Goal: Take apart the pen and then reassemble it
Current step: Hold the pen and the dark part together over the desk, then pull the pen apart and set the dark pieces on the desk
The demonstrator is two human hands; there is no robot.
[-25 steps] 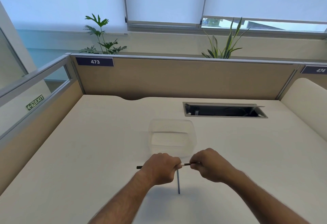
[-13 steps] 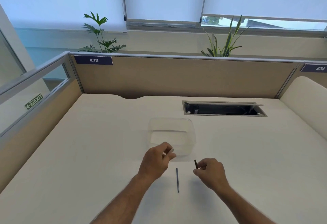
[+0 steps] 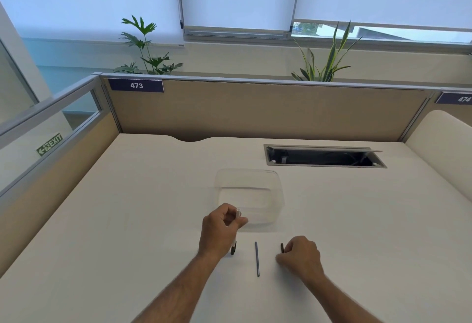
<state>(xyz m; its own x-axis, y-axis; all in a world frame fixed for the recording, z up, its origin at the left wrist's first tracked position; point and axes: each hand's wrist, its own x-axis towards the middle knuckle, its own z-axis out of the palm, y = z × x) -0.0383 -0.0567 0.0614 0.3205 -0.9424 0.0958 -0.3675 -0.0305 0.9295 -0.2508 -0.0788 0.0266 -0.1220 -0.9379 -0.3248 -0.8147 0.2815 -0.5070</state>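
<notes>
My left hand (image 3: 219, 228) grips the pen barrel (image 3: 238, 216), a pale tube with a black end (image 3: 233, 248) that points down at the desk. A thin dark refill (image 3: 257, 259) lies on the desk between my hands, running away from me. My right hand (image 3: 298, 253) rests low on the desk to the right of the refill and pinches a small black pen piece (image 3: 282, 248) at its fingertips, close to or on the surface.
A clear plastic container (image 3: 277, 202) stands just beyond my hands. An open cable slot (image 3: 324, 158) is set into the white desk (image 3: 127, 220) at the back right. Beige partition panels close off the back and the left side.
My hands pulled apart, and the small black piece came off the barrel in my right hand. The right hand lowered to the desk. The left hand turned the barrel upright.
</notes>
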